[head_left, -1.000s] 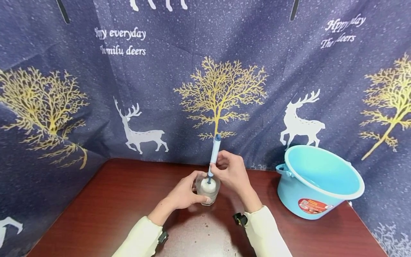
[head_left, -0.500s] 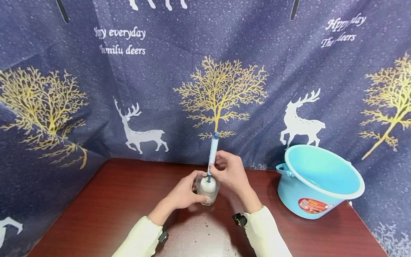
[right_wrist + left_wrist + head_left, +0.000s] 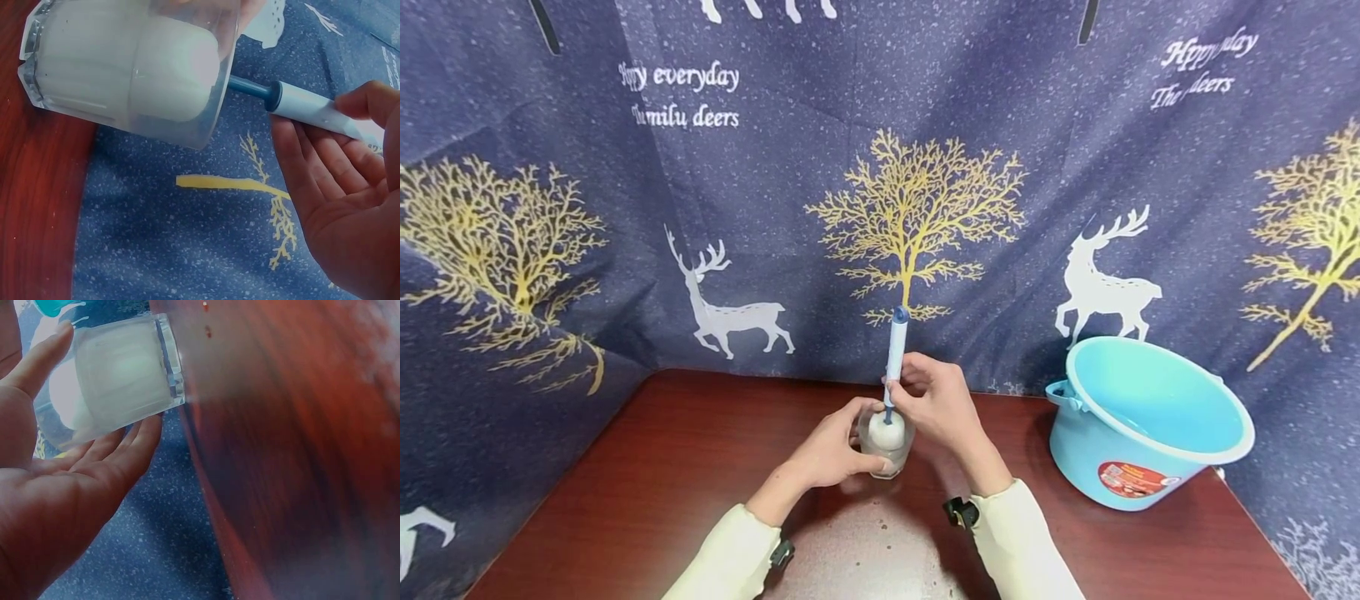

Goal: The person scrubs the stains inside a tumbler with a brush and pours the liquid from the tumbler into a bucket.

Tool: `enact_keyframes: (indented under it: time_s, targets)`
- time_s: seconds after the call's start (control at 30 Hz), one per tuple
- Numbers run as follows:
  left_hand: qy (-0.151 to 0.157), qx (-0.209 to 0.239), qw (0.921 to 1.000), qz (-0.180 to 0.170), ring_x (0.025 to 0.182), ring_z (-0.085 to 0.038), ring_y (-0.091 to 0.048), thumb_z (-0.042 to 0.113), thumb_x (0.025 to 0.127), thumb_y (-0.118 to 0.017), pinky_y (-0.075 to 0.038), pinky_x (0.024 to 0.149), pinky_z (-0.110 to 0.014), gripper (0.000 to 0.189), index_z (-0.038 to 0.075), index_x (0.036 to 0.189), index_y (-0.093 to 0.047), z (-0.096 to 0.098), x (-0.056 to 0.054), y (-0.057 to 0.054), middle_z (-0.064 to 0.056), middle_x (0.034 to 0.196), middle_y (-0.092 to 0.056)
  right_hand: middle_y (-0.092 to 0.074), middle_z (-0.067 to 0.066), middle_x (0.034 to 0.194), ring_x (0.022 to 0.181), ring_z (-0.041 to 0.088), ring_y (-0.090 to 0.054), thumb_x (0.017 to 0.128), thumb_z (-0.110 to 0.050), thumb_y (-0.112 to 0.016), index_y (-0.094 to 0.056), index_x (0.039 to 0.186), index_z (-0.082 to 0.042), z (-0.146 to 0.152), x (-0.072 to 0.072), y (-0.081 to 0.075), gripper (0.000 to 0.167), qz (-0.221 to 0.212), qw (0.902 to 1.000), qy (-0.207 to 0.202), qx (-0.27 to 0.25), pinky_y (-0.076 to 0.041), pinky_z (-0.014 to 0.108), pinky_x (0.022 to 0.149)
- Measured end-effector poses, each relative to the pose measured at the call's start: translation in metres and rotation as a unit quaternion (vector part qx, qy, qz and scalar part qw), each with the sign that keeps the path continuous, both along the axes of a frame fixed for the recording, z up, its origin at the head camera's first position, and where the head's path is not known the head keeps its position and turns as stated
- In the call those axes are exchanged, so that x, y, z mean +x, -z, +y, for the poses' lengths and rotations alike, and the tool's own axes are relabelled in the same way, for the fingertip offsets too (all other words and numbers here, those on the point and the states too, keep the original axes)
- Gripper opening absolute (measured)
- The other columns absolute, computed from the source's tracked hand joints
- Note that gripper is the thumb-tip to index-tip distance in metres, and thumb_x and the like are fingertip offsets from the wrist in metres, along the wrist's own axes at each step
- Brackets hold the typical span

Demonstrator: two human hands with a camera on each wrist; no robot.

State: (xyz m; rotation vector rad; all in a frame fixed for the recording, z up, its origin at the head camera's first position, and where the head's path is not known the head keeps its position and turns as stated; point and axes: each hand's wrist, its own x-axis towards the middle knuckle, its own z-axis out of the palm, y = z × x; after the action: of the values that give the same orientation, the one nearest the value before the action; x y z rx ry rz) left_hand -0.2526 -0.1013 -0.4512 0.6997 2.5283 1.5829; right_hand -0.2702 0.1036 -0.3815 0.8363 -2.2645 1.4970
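Note:
A clear glass (image 3: 889, 467) with cloudy whitish contents stands on the table. My left hand (image 3: 829, 448) grips it from the left, thumb on the near side and fingers around the far side. Inside sits the rounded white sponge head (image 3: 178, 69) of a sponge cup brush (image 3: 896, 354). Its pale blue handle rises nearly upright from the glass, with a darker blue neck and hanging loop. My right hand (image 3: 946, 406) pinches the lower handle between thumb and fingers. In the left wrist view, the left palm (image 3: 59, 500) faces the glass wall.
A light blue bucket (image 3: 1135, 467) with a red label stands on the right side of the reddish-brown table (image 3: 700, 467). Small water drops (image 3: 883, 526) lie in front of the glass. A dark blue cloth (image 3: 850, 233) printed with deer and trees hangs behind the table.
The top of the brush handle has swung a little left, so the handle stands more upright. My right hand has shifted slightly with it. My left hand and the glass have stayed put.

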Motion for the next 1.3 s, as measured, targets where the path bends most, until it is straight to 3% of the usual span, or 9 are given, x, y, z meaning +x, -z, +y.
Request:
enact_keyframes:
  time_s: [0.3,0.67,1.3]
  targets:
    - [0.004,0.007,1.0,-0.002,0.119,-0.026,-0.068,0.014,0.08,-0.095,-0.057,0.103,-0.042,0.077,0.005,0.144,-0.052,0.001,-0.002,0.001,-0.01,0.135,-0.063,-0.079,0.008,0.091,0.082,0.018,-0.077,0.094,-0.001,-0.075,-0.077,0.107,-0.009,0.003,0.002,-0.006,0.015,0.006,1.0,0.004,-0.003,-0.063,0.031,0.075]
    - [0.006,0.009,0.9999,-0.002,0.117,-0.023,-0.069,0.014,0.079,-0.095,-0.057,0.101,-0.039,0.079,0.005,0.144,-0.051,0.002,-0.003,-0.002,-0.009,0.132,-0.065,-0.078,0.012,0.089,0.08,0.02,-0.075,0.094,0.003,-0.075,-0.077,0.107,-0.006,0.004,0.002,-0.011,0.015,0.005,0.9998,-0.006,-0.02,-0.063,0.03,0.075]
    - [0.001,0.016,0.9998,-0.009,0.117,-0.024,-0.069,0.015,0.078,-0.096,-0.058,0.098,-0.038,0.081,0.005,0.145,-0.051,0.0,-0.002,0.001,-0.01,0.131,-0.065,-0.079,0.009,0.09,0.081,0.018,-0.076,0.095,0.001,-0.075,-0.077,0.113,-0.004,0.003,0.009,-0.018,0.019,0.026,0.9996,0.005,0.004,-0.064,0.032,0.076]
